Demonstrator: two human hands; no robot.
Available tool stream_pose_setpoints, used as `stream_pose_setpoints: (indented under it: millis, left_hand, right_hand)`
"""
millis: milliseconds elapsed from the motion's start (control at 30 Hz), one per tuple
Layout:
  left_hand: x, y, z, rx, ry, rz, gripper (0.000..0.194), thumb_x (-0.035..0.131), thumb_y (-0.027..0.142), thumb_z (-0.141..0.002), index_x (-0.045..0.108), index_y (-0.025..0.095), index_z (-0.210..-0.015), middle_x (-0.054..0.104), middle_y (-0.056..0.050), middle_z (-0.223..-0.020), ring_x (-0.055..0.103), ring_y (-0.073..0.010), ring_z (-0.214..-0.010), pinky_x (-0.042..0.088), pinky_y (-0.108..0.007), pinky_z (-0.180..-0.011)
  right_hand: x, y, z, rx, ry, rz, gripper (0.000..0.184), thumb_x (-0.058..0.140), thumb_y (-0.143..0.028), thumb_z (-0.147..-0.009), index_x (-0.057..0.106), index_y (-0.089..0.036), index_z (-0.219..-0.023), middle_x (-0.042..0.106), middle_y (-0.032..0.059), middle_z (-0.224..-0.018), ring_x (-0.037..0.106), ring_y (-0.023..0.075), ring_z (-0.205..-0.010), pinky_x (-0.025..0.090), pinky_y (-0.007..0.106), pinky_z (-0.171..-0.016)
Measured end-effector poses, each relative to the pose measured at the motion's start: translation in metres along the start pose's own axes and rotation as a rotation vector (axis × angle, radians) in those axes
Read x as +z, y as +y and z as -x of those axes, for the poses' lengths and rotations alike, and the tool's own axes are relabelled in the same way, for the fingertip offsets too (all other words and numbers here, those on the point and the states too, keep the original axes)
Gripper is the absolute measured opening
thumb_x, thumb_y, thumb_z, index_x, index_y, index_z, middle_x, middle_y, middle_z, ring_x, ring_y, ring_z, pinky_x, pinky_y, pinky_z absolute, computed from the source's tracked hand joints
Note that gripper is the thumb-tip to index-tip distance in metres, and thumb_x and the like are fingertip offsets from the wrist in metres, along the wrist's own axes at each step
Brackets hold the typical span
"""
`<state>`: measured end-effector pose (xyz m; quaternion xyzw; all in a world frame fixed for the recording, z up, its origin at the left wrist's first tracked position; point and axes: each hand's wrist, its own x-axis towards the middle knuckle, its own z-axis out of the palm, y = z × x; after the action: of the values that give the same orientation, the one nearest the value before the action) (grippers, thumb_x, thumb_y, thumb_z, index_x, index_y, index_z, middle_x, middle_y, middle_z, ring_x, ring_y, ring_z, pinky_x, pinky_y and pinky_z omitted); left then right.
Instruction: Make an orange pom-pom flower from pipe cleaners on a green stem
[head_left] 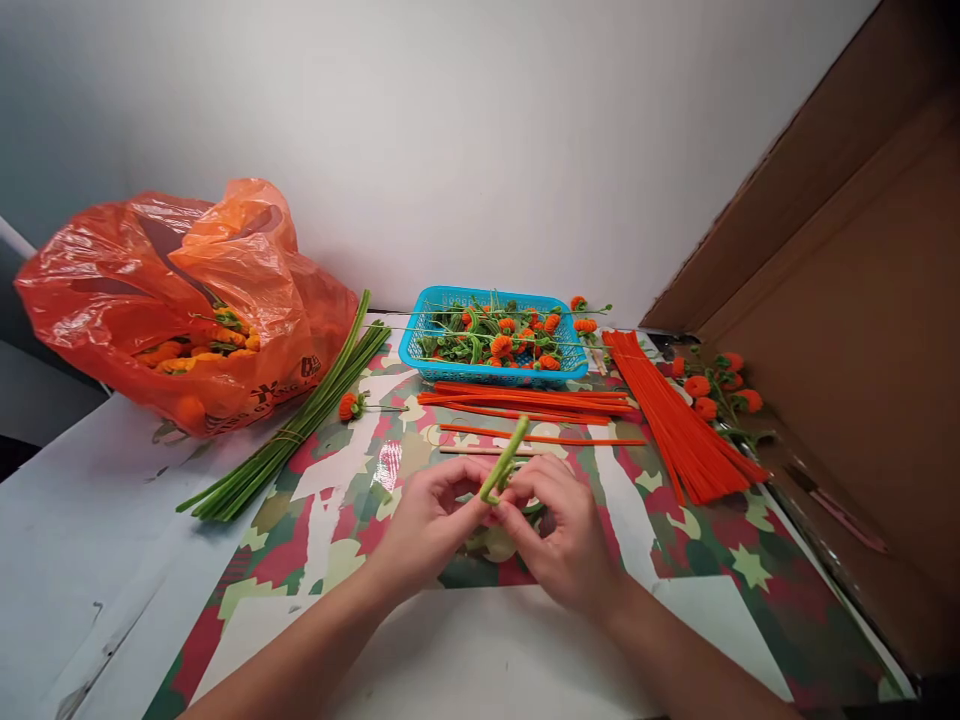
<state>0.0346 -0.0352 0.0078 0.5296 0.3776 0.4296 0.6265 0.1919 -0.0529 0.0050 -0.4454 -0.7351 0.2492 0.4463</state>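
A green pipe cleaner [514, 452], bent near its lower end, is pinched between my two hands above the patterned sheet. My left hand [442, 505] grips it from the left with thumb and forefinger. From the right, my right hand [556, 520] closes its thumb and fingers on the same bent end. The fingers hide part of the piece. Just beyond my hands lie an orange pipe cleaner [585, 440] and a thin wooden stick [465, 451]. Behind those is a small pile of orange pipe cleaners [525, 398].
A blue basket [420, 372] of orange flowers stands at the back. An orange plastic bag [247, 270] sits left, beside a green pipe cleaner bundle [292, 425] and one flower [350, 406]. Right are an orange bundle [675, 430], more flowers [705, 407] and a cardboard wall [847, 330].
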Motion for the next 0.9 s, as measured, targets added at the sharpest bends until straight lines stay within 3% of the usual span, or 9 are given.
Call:
stream_pose_setpoints:
  millis: [133, 333, 600, 733, 900]
  left_hand:
    - [0.002, 0.001, 0.000, 0.034, 0.027, -0.057, 0.006, 0.069, 0.021, -0.077, 0.066, 0.017, -0.075, 0.065, -0.003, -0.081, 0.060, -0.0158, -0.077, 0.050, -0.022, -0.065]
    - [0.002, -0.002, 0.000, 0.057, 0.027, -0.036, 0.009, 0.067, 0.025, -0.081, 0.067, 0.017, -0.078, 0.068, -0.006, -0.090, 0.064, -0.0192, -0.087, 0.052, -0.023, -0.067]
    - [-0.004, -0.008, 0.002, 0.060, 0.059, 0.061, 0.019, 0.073, 0.032, -0.075, 0.069, 0.017, -0.086, 0.065, -0.011, -0.105, 0.056, -0.0322, -0.116, 0.057, -0.030, -0.073]
    - [-0.002, -0.011, 0.004, 0.074, 0.066, 0.012, 0.021, 0.079, 0.028, -0.070, 0.069, 0.019, -0.086, 0.064, -0.011, -0.112, 0.056, -0.0315, -0.117, 0.058, -0.029, -0.072]
    - [0.000, -0.011, 0.005, 0.110, 0.167, -0.080, 0.010, 0.068, 0.029, -0.082, 0.070, 0.020, -0.082, 0.067, -0.009, -0.112, 0.060, -0.0271, -0.111, 0.056, -0.032, -0.082]
  right_hand:
    - [-0.002, 0.001, -0.001, 0.104, -0.085, -0.073, 0.016, 0.057, -0.022, -0.087, 0.058, -0.020, -0.072, 0.060, 0.0001, -0.072, 0.052, 0.0171, -0.077, 0.039, 0.033, -0.074]
    - [0.000, 0.000, -0.001, 0.155, -0.055, -0.041, 0.017, 0.057, -0.024, -0.089, 0.059, -0.021, -0.072, 0.058, -0.0005, -0.070, 0.052, 0.0168, -0.075, 0.038, 0.033, -0.075]
    - [0.003, 0.003, 0.000, -0.040, 0.120, 0.054, 0.012, 0.065, -0.018, -0.084, 0.060, -0.022, -0.074, 0.065, -0.0013, -0.072, 0.056, 0.0163, -0.075, 0.038, 0.032, -0.072]
    - [0.003, 0.005, 0.002, -0.177, 0.122, 0.270, 0.012, 0.060, -0.013, -0.086, 0.064, -0.022, -0.080, 0.067, -0.0006, -0.076, 0.054, 0.0161, -0.075, 0.033, 0.036, -0.075]
    - [0.002, 0.004, 0.002, -0.203, 0.121, 0.308, 0.012, 0.060, -0.012, -0.088, 0.064, -0.022, -0.081, 0.067, -0.0006, -0.075, 0.054, 0.0155, -0.074, 0.034, 0.035, -0.072]
